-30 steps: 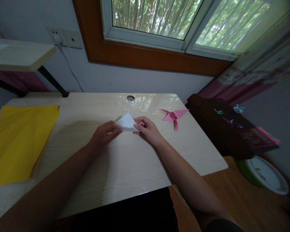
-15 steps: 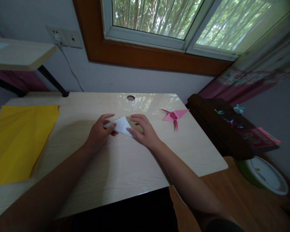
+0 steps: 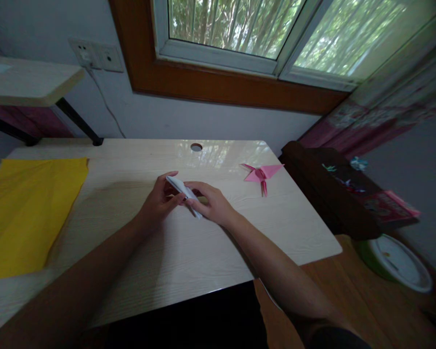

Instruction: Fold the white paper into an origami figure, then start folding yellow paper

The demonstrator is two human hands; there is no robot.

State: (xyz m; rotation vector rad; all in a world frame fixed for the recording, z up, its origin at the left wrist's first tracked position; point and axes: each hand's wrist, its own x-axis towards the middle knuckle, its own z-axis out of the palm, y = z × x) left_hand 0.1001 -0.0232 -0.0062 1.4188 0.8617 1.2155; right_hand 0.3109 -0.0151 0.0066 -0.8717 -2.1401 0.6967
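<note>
A folded piece of white paper (image 3: 184, 189) is held between both hands above the middle of the desk, tilted so that its narrow side faces me. My left hand (image 3: 162, 198) grips its left side, thumb on the near face and fingers behind. On the other side, my right hand (image 3: 212, 202) pinches the paper between thumb and fingers. The fingertips behind the paper are partly hidden. To the right of my right hand lies a pink origami crane (image 3: 262, 174), apart from both hands.
Yellow paper sheets (image 3: 32, 213) lie on the desk (image 3: 203, 261) at the left. A raised shelf (image 3: 32, 82) with black legs stands at the back left. Beyond the desk's right edge are a dark wooden cabinet (image 3: 323, 194) and a round white-topped bin (image 3: 401, 261).
The white paper has turned from its flat face toward me to a narrow, slanting edge view. My left hand has shifted right, and my right hand has closed onto the paper.
</note>
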